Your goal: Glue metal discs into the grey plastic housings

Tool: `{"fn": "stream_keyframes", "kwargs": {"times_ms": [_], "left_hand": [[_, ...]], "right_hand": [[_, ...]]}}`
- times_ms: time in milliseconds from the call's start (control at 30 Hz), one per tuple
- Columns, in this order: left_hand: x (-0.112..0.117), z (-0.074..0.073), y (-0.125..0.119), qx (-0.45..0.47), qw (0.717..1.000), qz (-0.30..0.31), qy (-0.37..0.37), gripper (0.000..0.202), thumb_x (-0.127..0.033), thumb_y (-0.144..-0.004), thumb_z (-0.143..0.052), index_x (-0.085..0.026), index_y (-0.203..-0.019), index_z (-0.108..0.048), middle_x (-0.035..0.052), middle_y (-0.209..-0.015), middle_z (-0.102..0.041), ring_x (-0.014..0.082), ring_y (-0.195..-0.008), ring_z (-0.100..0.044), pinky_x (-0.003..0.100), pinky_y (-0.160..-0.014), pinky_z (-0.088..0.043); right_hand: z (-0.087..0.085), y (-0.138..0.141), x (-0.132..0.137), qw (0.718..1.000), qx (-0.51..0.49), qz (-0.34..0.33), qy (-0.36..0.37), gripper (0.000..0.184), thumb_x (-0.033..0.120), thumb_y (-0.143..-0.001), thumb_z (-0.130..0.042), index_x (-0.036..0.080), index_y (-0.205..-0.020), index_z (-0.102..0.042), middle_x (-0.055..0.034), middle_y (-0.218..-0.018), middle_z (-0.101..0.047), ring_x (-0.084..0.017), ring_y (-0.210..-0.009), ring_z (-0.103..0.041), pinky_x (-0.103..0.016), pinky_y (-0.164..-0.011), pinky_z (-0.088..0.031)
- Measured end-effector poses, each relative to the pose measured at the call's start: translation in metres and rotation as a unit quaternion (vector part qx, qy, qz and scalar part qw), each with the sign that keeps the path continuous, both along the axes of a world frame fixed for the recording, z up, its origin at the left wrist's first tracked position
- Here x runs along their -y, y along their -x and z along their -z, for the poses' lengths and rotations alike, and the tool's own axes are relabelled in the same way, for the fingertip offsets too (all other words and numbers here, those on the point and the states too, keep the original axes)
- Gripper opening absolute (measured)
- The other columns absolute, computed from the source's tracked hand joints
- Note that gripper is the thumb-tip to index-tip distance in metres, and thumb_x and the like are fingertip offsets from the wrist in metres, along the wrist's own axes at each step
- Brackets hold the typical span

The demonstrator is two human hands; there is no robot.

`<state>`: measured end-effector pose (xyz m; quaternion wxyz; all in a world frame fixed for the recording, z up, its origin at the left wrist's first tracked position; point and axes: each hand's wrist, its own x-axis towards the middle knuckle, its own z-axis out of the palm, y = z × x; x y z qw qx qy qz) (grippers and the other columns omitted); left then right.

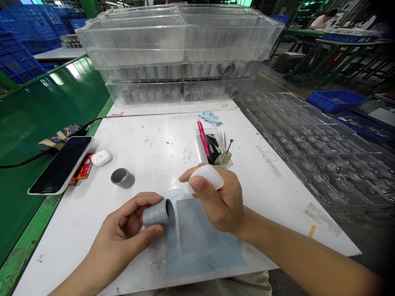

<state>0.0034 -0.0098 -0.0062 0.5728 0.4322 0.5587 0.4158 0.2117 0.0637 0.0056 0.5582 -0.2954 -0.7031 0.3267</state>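
Note:
My left hand (pixel 126 234) is closed around a grey ribbed cylinder (pixel 156 213), gripping it between thumb and fingers. Its open end faces right, and a small red mark shows near my fingertips. In my right hand (pixel 224 201) is a white rounded object (pixel 207 177), possibly a small squeeze bottle, pressed between thumb and fingers; its lower part is hidden. Both hands hover about a pale blue sheet (pixel 206 263) with a grey rectangular pad (pixel 197 226) on it. A second grey cylinder (pixel 122 178) stands on the white table, left of the sheet.
Behind the hands sits a small clear holder (pixel 226 165) with a red pen (pixel 203 137). A crumpled blue cloth (pixel 210 118) lies farther back. Stacked clear trays (pixel 182 37) rise at the far edge. At left are a phone (pixel 63 164) and a white earbud case (pixel 101 157).

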Motion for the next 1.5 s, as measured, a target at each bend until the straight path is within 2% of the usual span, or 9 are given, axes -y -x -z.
{"fn": "stream_keyframes", "kwargs": {"times_ms": [167, 400, 667, 733, 833, 1000, 1233, 1333, 1500], "left_hand": [[0.0, -0.001, 0.0, -0.009, 1.0, -0.005, -0.002, 0.033, -0.028, -0.078, -0.085, -0.032, -0.11, -0.077, 0.0006, -0.119, -0.072, 0.0189, -0.097, -0.069, 0.021, -0.079, -0.059], [-0.001, 0.001, 0.001, -0.017, 1.0, -0.014, -0.009, 0.036, -0.029, -0.074, -0.088, -0.03, -0.109, -0.078, 0.0032, -0.12, -0.072, 0.0228, -0.103, -0.068, 0.024, -0.083, -0.059], [0.0, 0.001, 0.001, -0.019, 1.0, -0.016, -0.009, 0.036, -0.028, -0.074, -0.088, -0.029, -0.109, -0.079, 0.0048, -0.126, -0.073, 0.0252, -0.113, -0.069, 0.026, -0.091, -0.059], [0.001, -0.001, -0.001, -0.018, 1.0, -0.017, 0.008, 0.036, -0.03, -0.074, -0.088, -0.029, -0.109, -0.078, 0.0042, -0.12, -0.077, 0.0242, -0.108, -0.071, 0.026, -0.089, -0.06], [0.002, -0.004, -0.002, -0.022, 0.999, -0.014, 0.028, 0.037, -0.037, -0.076, -0.088, -0.03, -0.11, -0.077, 0.0023, -0.098, -0.081, 0.0192, -0.085, -0.072, 0.023, -0.075, -0.06], [0.002, -0.006, -0.002, -0.012, 1.0, 0.006, 0.027, 0.041, -0.042, -0.083, -0.081, -0.027, -0.12, -0.069, 0.0015, -0.076, -0.08, 0.0142, -0.061, -0.063, 0.023, -0.062, -0.056], [0.001, 0.001, -0.004, 0.008, 1.0, -0.022, -0.015, 0.034, -0.021, -0.076, -0.085, -0.03, -0.106, -0.073, 0.0029, -0.126, -0.072, 0.0209, -0.099, -0.072, 0.026, -0.081, -0.061], [0.0, 0.005, -0.002, 0.013, 0.999, -0.02, -0.037, 0.028, -0.016, -0.076, -0.085, -0.028, -0.094, -0.068, 0.0017, -0.128, -0.07, 0.0196, -0.11, -0.068, 0.023, -0.087, -0.058], [0.001, 0.007, 0.001, 0.01, 0.999, -0.011, -0.043, 0.024, -0.012, -0.077, -0.081, -0.025, -0.086, -0.063, 0.0039, -0.122, -0.068, 0.0185, -0.104, -0.066, 0.022, -0.08, -0.056]], "right_hand": [[0.002, 0.001, 0.0, 1.0, 0.022, 0.004, -0.001, 0.051, 0.04, -0.103, -0.056, 0.017, -0.058, -0.053, 0.002, -0.054, -0.051, -0.008, -0.05, -0.048, -0.025, -0.049, -0.037], [-0.001, 0.0, 0.002, 0.999, 0.045, 0.012, 0.017, 0.049, 0.044, -0.103, -0.054, 0.016, -0.063, -0.06, 0.0017, -0.054, -0.051, -0.009, -0.05, -0.05, -0.026, -0.048, -0.036], [-0.004, -0.001, 0.004, 0.998, 0.019, -0.033, 0.058, 0.047, 0.044, -0.104, -0.053, 0.016, -0.068, -0.066, 0.0035, -0.049, -0.046, -0.008, -0.045, -0.047, -0.025, -0.043, -0.033], [-0.006, -0.002, 0.004, 0.995, 0.0, -0.047, 0.086, 0.048, 0.047, -0.103, -0.054, 0.016, -0.069, -0.068, 0.004, -0.048, -0.045, -0.008, -0.045, -0.046, -0.024, -0.042, -0.033], [-0.007, -0.004, 0.004, 0.99, -0.039, -0.038, 0.129, 0.049, 0.052, -0.1, -0.057, 0.016, -0.071, -0.071, 0.0032, -0.049, -0.048, -0.009, -0.046, -0.047, -0.024, -0.043, -0.037], [-0.006, -0.007, 0.004, 0.987, -0.075, -0.006, 0.14, 0.048, 0.055, -0.099, -0.058, 0.016, -0.076, -0.075, 0.0005, -0.054, -0.056, -0.009, -0.049, -0.051, -0.025, -0.047, -0.042], [-0.004, -0.005, 0.004, 0.991, -0.043, -0.019, 0.122, 0.047, 0.052, -0.1, -0.058, 0.016, -0.073, -0.071, 0.0012, -0.054, -0.054, -0.01, -0.049, -0.051, -0.025, -0.044, -0.039], [-0.002, -0.003, 0.004, 0.991, -0.032, -0.037, 0.123, 0.049, 0.052, -0.1, -0.058, 0.017, -0.066, -0.065, 0.0024, -0.051, -0.051, -0.009, -0.047, -0.048, -0.025, -0.043, -0.036], [-0.001, -0.001, 0.005, 0.987, -0.035, -0.065, 0.143, 0.048, 0.049, -0.101, -0.057, 0.016, -0.066, -0.061, 0.0026, -0.053, -0.05, -0.008, -0.049, -0.049, -0.023, -0.045, -0.036]]}}
